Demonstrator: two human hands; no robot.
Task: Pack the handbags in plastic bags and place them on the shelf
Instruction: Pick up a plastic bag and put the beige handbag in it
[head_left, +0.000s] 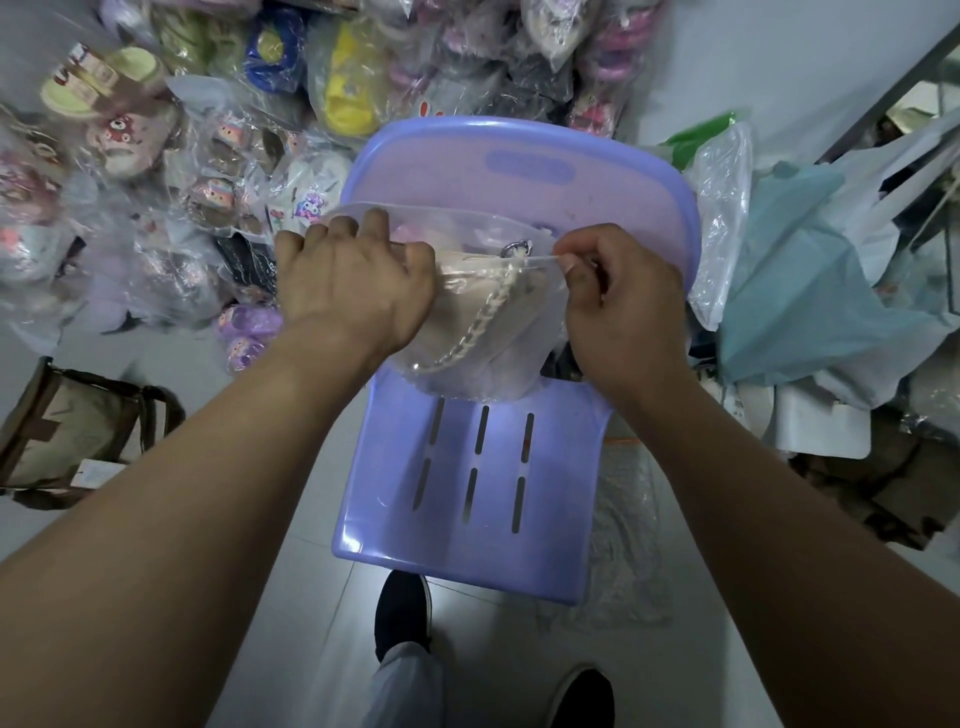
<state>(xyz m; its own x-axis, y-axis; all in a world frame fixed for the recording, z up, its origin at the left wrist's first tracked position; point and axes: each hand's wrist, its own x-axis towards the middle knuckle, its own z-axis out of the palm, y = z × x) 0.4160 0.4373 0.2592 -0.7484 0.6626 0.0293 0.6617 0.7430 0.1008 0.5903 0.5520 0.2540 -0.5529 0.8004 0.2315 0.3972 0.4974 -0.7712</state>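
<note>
While left hand (358, 286) grips the plastic bag (543, 319) at nine o'clock and right hand (623, 312) pinches its rim at three, the handbag (467, 293) looks soft and light.

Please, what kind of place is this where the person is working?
Probably a seller's small stockroom or packing room: bagged slippers lie heaped on the floor, a metal shelf frame stands at the right, and a beige handbag sits inside a clear plastic bag.

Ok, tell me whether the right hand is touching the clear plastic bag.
Touching. The head view shows the right hand pinching the top edge of the clear plastic bag between thumb and finger.
</note>
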